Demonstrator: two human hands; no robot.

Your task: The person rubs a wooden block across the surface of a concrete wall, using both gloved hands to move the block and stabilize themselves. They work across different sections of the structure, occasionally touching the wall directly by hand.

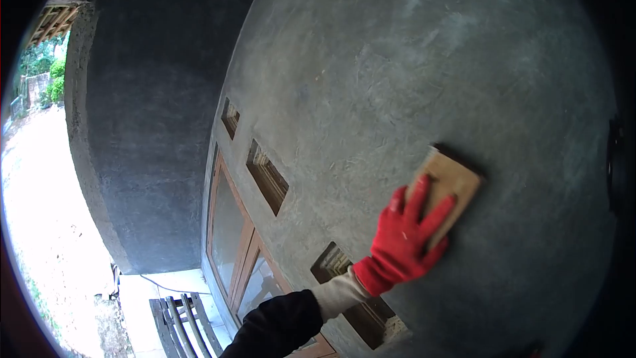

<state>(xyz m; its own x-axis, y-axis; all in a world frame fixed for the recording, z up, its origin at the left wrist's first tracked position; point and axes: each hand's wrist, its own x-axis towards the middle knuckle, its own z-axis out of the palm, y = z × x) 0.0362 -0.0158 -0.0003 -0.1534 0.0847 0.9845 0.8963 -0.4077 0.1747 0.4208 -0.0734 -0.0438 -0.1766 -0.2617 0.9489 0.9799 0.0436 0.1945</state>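
Observation:
My left hand (404, 242), in a red-coated glove with a pale knit cuff, is closed on a tan rectangular block (456, 179). The block lies tilted against a grey plastered wall (371, 113), its far edge dark. Two fingers stretch over the block's outer face, and the others bend around its sides. A black sleeve reaches up to the hand from the bottom of the view. At the bottom right edge a small dark and red patch (534, 353) shows, perhaps part of my right hand; its fingers are hidden.
Several recessed openings, one a vent (267, 176), run along the wall. Beneath them is a wooden-framed window (228, 225). A dark slatted bench (185, 325) stands on pale floor tiles, with a cable (156, 283) nearby. A dark side wall (149, 126) borders the bright outdoor ground.

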